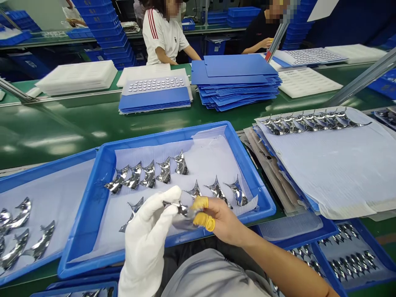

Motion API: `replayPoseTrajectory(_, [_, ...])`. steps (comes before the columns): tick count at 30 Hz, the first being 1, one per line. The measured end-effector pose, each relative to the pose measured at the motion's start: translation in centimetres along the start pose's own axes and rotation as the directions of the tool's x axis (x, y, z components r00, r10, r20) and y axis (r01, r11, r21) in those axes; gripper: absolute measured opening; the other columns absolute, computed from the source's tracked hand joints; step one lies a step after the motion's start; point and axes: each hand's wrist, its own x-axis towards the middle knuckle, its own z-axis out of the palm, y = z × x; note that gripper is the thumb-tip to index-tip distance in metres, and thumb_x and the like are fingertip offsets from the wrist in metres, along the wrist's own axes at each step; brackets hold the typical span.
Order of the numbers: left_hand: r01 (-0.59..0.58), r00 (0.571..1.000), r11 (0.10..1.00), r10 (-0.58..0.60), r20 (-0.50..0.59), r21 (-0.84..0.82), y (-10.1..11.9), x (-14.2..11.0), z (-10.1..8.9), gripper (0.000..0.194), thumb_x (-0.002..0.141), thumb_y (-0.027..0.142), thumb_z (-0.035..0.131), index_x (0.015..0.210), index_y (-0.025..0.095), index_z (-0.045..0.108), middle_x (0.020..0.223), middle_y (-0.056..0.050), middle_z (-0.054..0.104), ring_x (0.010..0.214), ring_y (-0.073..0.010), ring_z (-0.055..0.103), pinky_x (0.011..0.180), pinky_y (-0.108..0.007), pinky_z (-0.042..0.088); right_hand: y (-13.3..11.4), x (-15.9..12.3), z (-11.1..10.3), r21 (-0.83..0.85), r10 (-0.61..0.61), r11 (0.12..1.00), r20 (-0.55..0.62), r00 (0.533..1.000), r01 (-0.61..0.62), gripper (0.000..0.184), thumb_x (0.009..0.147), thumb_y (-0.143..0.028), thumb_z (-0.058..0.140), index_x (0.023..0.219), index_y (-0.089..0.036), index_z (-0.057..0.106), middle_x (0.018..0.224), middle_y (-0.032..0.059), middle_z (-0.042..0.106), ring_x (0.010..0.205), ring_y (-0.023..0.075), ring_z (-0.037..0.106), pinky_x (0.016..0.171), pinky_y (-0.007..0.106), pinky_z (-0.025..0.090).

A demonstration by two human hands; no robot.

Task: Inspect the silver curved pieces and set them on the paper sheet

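Observation:
My left hand, in a white glove, pinches a small curved chrome-plated part between thumb and fingers. At the part's other end, my right hand closes its thumb and a finger, both in yellow finger cots, on it. The grip is slightly blurred. Both hands are above the near side of a blue tray lined with white sheet. Inside it, a row of pointed chrome parts lies at the back, with several more nearer me, partly hidden by my hands.
Another blue tray with chrome parts adjoins on the left. On the right, a white sheet atop a stack carries a row of chrome parts. Blue sheets and white foam lie across the green bench. Other people sit beyond.

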Motion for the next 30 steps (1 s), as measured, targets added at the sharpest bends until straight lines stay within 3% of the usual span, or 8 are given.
replayPoseTrajectory(3, [0.038, 0.998, 0.999, -0.039, 0.042, 0.027, -0.4, 0.3, -0.2, 0.028, 0.088, 0.033, 0.068, 0.115, 0.031, 0.073, 0.12, -0.001, 0.071, 0.11, -0.0215, 0.063, 0.095, -0.029, 0.05, -0.9, -0.5, 0.0, -0.244, -0.075, 0.966, 0.054, 0.996, 0.086, 0.025, 0.096, -0.037, 0.056, 0.084, -0.017, 0.067, 0.081, 0.0044, 0.064, 0.074, 0.014, 0.055, 0.071, 0.027, 0.044])
replayPoseTrajectory(7, [0.065, 0.99, 0.994, -0.075, 0.123, 0.089, -0.5, 1.0, -0.7, 0.028, 0.09, 0.036, 0.064, 0.116, 0.028, 0.073, 0.122, -0.004, 0.07, 0.116, -0.0248, 0.061, 0.1, -0.032, 0.046, -1.9, -0.1, -0.5, -0.377, -0.051, 0.919, 0.178, 0.983, 0.115, 0.022, 0.096, -0.033, 0.056, 0.085, -0.017, 0.065, 0.08, 0.0042, 0.065, 0.071, 0.0131, 0.055, 0.068, 0.025, 0.044])
replayPoseTrajectory(11, [0.087, 0.994, 0.982, -0.095, 0.046, 0.167, -0.3, 2.0, -3.0, 0.033, 0.091, 0.041, 0.062, 0.117, 0.025, 0.072, 0.118, -0.004, 0.072, 0.111, -0.0242, 0.064, 0.104, -0.033, 0.045, -2.7, 2.7, -2.9, -0.479, 0.051, 0.878, 0.135, 0.99, 0.02, 0.022, 0.096, -0.033, 0.055, 0.084, -0.017, 0.063, 0.074, 0.0014, 0.064, 0.065, 0.012, 0.056, 0.061, 0.023, 0.045])
replayPoseTrajectory(13, [0.105, 0.994, 0.977, -0.102, -0.03, 0.188, 0.0, 2.6, -4.7, 0.037, 0.088, 0.043, 0.065, 0.118, 0.023, 0.071, 0.114, -0.005, 0.073, 0.106, -0.0245, 0.066, 0.103, -0.035, 0.046, -2.7, 4.9, -4.4, -0.673, 0.139, 0.734, 0.024, 0.99, -0.087, 0.02, 0.096, -0.029, 0.051, 0.086, -0.016, 0.063, 0.075, 0.0018, 0.065, 0.066, 0.0125, 0.058, 0.061, 0.023, 0.044])
replayPoseTrajectory(16, [0.122, 0.99, 0.961, -0.1, -0.099, 0.249, 1.0, 3.3, -7.1, 0.042, 0.083, 0.046, 0.067, 0.117, 0.02, 0.071, 0.113, -0.006, 0.073, 0.106, -0.028, 0.066, 0.101, -0.039, 0.049, -2.1, 8.6, -6.2, -0.875, 0.229, 0.438, -0.114, 0.967, -0.207, 0.013, 0.09, -0.018, 0.052, 0.086, -0.014, 0.064, 0.071, 0.0031, 0.065, 0.064, 0.0144, 0.058, 0.059, 0.024, 0.039])
replayPoseTrajectory(20, [0.138, 0.985, 0.933, -0.094, -0.144, 0.334, 2.6, 3.7, -8.8, 0.04, 0.082, 0.05, 0.067, 0.11, 0.023, 0.074, 0.114, -0.005, 0.073, 0.109, -0.0305, 0.064, 0.103, -0.043, 0.048, -0.3, 13.0, -6.6, -0.928, 0.282, 0.246, -0.206, 0.937, -0.278, 0.011, 0.087, -0.014, 0.056, 0.088, -0.009, 0.067, 0.083, 0.0117, 0.069, 0.078, 0.0214, 0.064, 0.068, 0.03, 0.044])
replayPoseTrajectory(25, [0.144, 0.985, 0.904, -0.091, -0.147, 0.402, 3.1, 4.7, -9.6, 0.041, 0.077, 0.056, 0.068, 0.106, 0.027, 0.075, 0.116, -0.004, 0.072, 0.12, -0.0333, 0.058, 0.111, -0.045, 0.039, 2.1, 16.5, -5.9, -0.936, 0.337, 0.092, -0.291, 0.895, -0.339, 0.027, 0.096, -0.035, 0.059, 0.109, -0.013, 0.064, 0.11, 0.0085, 0.066, 0.097, 0.02, 0.065, 0.086, 0.04, 0.053])
replayPoseTrajectory(30, [0.11, 0.994, 0.836, -0.088, -0.066, 0.538, 2.6, 6.4, -10.6, 0.049, 0.073, 0.058, 0.072, 0.109, 0.025, 0.074, 0.118, -0.008, 0.072, 0.123, -0.0349, 0.056, 0.115, -0.045, 0.029, 2.8, 17.2, -5.5, -0.948, 0.376, 0.067, -0.265, 0.888, -0.311, 0.031, 0.095, -0.036, 0.06, 0.115, -0.013, 0.062, 0.114, 0.0092, 0.064, 0.097, 0.0199, 0.065, 0.085, 0.04, 0.055])
